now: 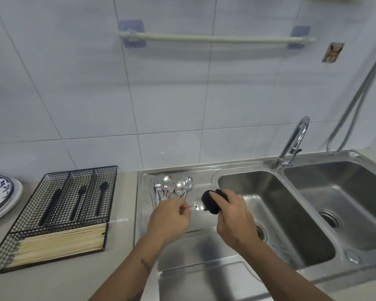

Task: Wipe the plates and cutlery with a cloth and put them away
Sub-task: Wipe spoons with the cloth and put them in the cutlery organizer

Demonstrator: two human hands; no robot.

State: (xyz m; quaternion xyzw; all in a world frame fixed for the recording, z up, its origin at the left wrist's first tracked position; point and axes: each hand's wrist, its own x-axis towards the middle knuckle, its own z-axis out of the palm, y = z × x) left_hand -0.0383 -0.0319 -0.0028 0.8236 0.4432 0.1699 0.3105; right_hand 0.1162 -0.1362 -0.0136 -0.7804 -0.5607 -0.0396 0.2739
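Note:
My left hand (172,216) pinches the handle of a thin metal piece of cutlery (193,207) above the steel drainboard (178,253). Its far end runs into a black cloth (210,202), which my right hand (232,216) grips. Which kind of cutlery it is stays hidden by the cloth. A pile of silver spoons and forks (172,187) lies on the drainboard just behind my left hand. Stacked plates (0,194), white with a blue pattern, sit on the counter at the far left.
A black wire cutlery tray (59,213) stands on the counter, holding black utensils and a bundle of wooden chopsticks (61,242). To the right are two sink basins (291,213), a tap (293,142) and a hose. A towel rail (215,38) hangs on the tiled wall.

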